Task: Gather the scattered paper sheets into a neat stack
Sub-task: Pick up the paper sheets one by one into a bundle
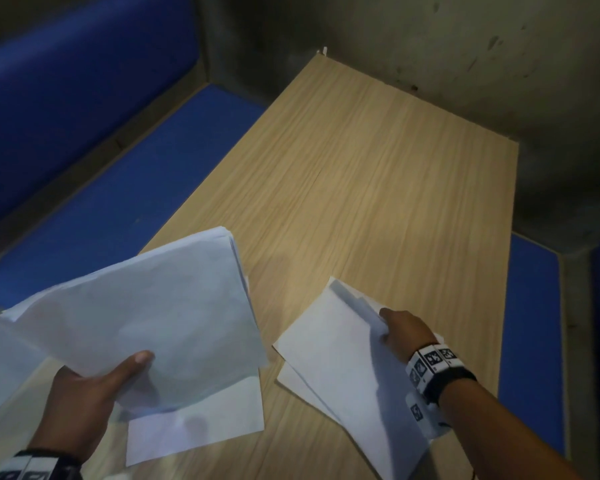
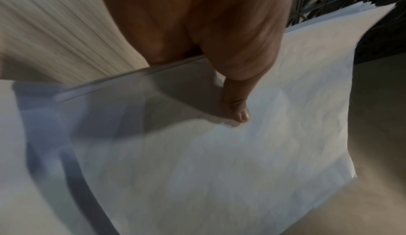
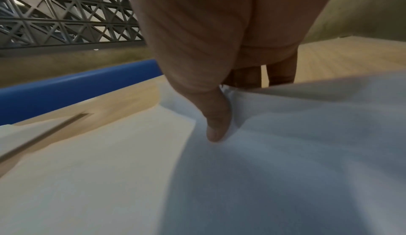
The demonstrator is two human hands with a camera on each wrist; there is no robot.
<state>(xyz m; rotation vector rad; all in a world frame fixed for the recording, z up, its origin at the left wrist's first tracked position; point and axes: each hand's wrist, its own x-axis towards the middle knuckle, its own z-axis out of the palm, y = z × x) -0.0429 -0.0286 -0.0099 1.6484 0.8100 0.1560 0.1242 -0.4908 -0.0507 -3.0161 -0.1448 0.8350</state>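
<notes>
While the gathered stack (image 1: pixel 146 306) sits lifted off the counter (image 1: pixel 378 168) at approx 8 o'clock, left hand (image 1: pixel 84 407) grips its near edge, thumb (image 2: pixel 236 110) on top, fingers clenched underneath. One loose sheet (image 1: pixel 205 420) lies flat just below it. At 4 o'clock, a top sheet (image 1: pixel 343 351) lies over a 2nd sheet (image 1: pixel 291 379); right hand (image 1: pixel 404 332) pinches its far edge, thumb (image 3: pixel 216 122) pressing on top, fingers curled round behind. Blue bench seat (image 1: pixel 136 188) runs along counter's 10 o'clock side, w/ grey lattice (image 3: pixel 66 16) beyond.
</notes>
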